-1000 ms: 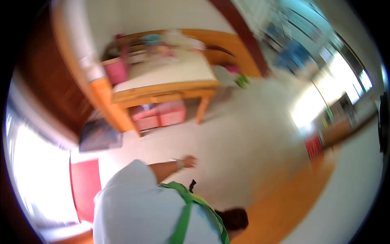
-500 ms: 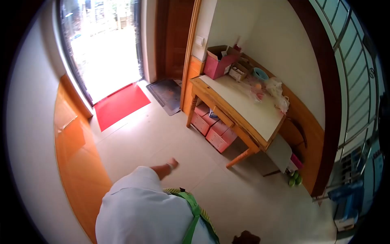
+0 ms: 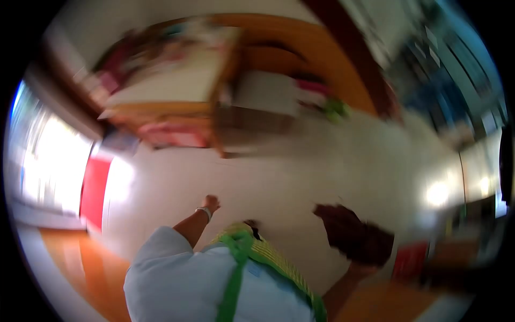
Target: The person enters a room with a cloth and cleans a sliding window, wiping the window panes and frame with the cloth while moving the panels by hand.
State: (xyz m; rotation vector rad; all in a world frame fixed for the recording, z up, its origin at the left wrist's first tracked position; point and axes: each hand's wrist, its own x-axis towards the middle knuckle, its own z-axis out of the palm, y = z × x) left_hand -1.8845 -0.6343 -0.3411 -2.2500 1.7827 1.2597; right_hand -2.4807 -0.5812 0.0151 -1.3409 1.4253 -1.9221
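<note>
My left hand (image 3: 212, 203), with a pale band at the wrist, hangs over the floor in front of my body. Its fingers look curled in, and nothing shows in them. On the other side my right hand (image 3: 365, 268) is closed on a dark brown cloth (image 3: 357, 233), which is bunched and hangs out over the floor. The cloth hides most of the fingers. Between the hands lies a green and yellow apron (image 3: 241, 244) over a light blue shirt.
A table (image 3: 161, 95) with blurred items on it stands ahead, with pink boxes (image 3: 174, 134) under it. Beside it is a pale-seated chair (image 3: 265, 94). A red mat (image 3: 95, 188) lies by the bright doorway (image 3: 56, 161) at left. A red object (image 3: 410, 260) is at lower right.
My view has swung to the right, so the doorway now sits at the far left and the table ahead. My right hand and the brown cloth have come well into view.
</note>
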